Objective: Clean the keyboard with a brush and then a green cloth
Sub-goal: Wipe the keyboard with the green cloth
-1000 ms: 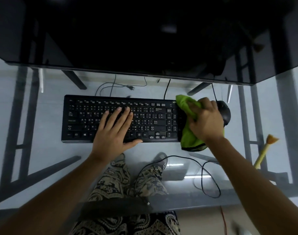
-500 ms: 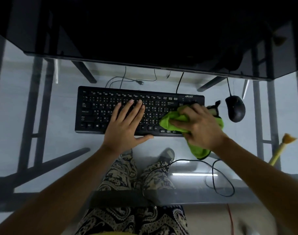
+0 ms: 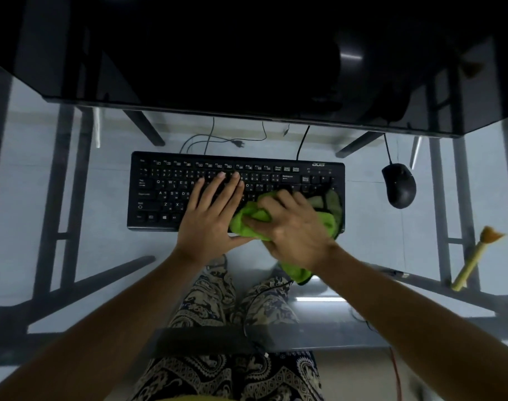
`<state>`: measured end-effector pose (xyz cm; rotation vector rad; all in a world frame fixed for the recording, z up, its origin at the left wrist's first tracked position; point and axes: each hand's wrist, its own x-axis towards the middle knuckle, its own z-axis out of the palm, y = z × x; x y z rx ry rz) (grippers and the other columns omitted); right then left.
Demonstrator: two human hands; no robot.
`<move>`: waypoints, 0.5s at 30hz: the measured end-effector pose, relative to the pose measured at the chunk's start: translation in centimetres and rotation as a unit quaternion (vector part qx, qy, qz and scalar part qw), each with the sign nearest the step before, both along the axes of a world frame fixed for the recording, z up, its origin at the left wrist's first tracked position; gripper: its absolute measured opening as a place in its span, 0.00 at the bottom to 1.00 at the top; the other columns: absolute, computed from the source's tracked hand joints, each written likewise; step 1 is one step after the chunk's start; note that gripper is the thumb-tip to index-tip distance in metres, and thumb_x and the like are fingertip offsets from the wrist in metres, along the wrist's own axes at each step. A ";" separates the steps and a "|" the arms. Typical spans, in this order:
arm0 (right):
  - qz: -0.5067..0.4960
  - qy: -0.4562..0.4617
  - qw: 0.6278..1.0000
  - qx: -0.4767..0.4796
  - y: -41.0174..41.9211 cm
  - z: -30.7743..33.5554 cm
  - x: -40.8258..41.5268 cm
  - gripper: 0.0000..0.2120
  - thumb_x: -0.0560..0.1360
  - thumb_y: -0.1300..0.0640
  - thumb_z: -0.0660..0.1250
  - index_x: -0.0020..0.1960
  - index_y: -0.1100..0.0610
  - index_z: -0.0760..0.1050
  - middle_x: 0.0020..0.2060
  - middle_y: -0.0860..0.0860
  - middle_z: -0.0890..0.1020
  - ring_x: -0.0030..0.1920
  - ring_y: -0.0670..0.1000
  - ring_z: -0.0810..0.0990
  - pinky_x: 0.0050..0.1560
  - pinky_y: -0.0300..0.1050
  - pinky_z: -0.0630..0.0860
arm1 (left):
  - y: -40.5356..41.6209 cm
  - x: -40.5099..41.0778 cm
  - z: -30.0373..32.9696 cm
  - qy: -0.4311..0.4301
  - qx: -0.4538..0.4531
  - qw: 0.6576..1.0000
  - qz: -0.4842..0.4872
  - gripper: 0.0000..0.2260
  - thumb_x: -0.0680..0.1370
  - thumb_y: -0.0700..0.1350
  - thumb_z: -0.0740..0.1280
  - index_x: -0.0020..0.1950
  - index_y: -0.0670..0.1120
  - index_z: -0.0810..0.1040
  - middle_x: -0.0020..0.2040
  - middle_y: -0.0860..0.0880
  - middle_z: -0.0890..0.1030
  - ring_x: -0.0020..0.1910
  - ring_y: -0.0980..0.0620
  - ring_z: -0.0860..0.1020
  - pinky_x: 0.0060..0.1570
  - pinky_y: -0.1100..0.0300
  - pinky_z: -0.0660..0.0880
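A black keyboard (image 3: 171,186) lies flat on the glass desk (image 3: 38,175). My left hand (image 3: 210,218) rests palm-down on its middle keys, fingers spread and holding nothing. My right hand (image 3: 293,227) is closed on a bunched green cloth (image 3: 247,221) and presses it onto the keyboard's lower right keys, touching the left thumb. A tail of the cloth hangs off the near edge under my wrist. The brush (image 3: 475,256), yellow-handled with orange bristles, lies on the desk at the far right, away from both hands.
A black mouse (image 3: 398,185) sits right of the keyboard, its cable running back. A dark monitor (image 3: 247,68) overhangs the far side. Cables and my patterned trousers (image 3: 218,299) show through the glass, along with the desk's metal frame.
My right hand has swept the green cloth leftward, from the keyboard's right end to its lower middle, up against the left hand. The left hand stays flat on the keys.
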<state>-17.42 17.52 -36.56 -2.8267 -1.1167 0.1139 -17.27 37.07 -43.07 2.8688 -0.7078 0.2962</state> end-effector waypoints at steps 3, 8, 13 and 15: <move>-0.001 -0.008 1.000 0.008 2.4 -0.2 -0.7 0.14 0.68 0.58 0.67 0.53 0.48 0.81 0.51 0.52 0.77 0.50 0.56 0.70 0.47 0.52 0.68 | 0.0 -0.2 -0.2 0.001 -0.011 1.000 0.001 0.36 0.76 0.68 0.55 0.69 0.40 0.72 0.72 0.43 0.70 0.71 0.42 0.68 0.70 0.39 0.61; 0.011 0.007 1.000 -0.014 -3.8 -0.3 0.5 0.22 0.65 0.57 0.73 0.58 0.47 0.80 0.52 0.52 0.78 0.51 0.55 0.71 0.46 0.51 0.71 | 0.7 0.0 -0.3 0.001 0.015 1.000 -0.006 0.41 0.73 0.71 0.58 0.73 0.40 0.68 0.74 0.43 0.67 0.73 0.42 0.65 0.70 0.38 0.61; -0.174 0.008 0.985 0.015 -6.2 0.7 1.9 0.22 0.64 0.56 0.76 0.58 0.49 0.81 0.49 0.55 0.79 0.46 0.59 0.76 0.43 0.47 0.75 | 0.2 -0.3 -0.1 -0.002 0.022 1.000 -0.005 0.41 0.73 0.72 0.59 0.74 0.42 0.67 0.75 0.44 0.66 0.74 0.41 0.63 0.69 0.37 0.61; -0.276 -0.002 0.961 0.036 -3.4 0.4 2.8 0.20 0.67 0.56 0.75 0.59 0.50 0.81 0.50 0.57 0.78 0.48 0.61 0.76 0.45 0.53 0.78 | 0.3 -0.2 -0.1 0.000 0.030 1.000 0.001 0.42 0.72 0.72 0.60 0.73 0.41 0.67 0.75 0.44 0.66 0.74 0.40 0.63 0.69 0.36 0.61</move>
